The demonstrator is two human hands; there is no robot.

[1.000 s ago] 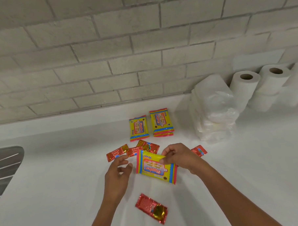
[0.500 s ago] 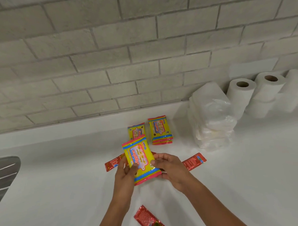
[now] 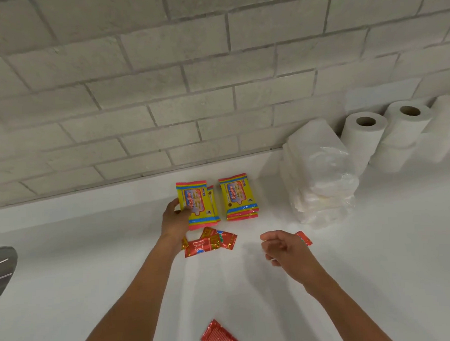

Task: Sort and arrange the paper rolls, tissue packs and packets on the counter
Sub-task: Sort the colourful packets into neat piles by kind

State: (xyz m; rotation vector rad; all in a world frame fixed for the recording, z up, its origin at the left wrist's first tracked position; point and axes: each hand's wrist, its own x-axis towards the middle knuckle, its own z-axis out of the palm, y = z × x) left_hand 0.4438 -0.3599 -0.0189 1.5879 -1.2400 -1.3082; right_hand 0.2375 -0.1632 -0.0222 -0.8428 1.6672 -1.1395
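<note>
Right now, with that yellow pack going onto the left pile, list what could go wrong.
1. The left hand grips the yellow pack set askew over the pack beneath; let go now, it may slide off.
2. The forearm crosses the red sachets and could drag them on withdrawal.
3. The lone red sachet at the near edge could be missed.

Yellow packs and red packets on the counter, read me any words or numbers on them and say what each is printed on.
"Giggles": left yellow pack, held by the left hand.
"Giggles": right yellow pack.
"10": top right corner of both yellow packs; the small word after it is blurred.
Red packets: large white letters, partly hidden and creased, not readable.
Near red packet: print too small to read.
</note>
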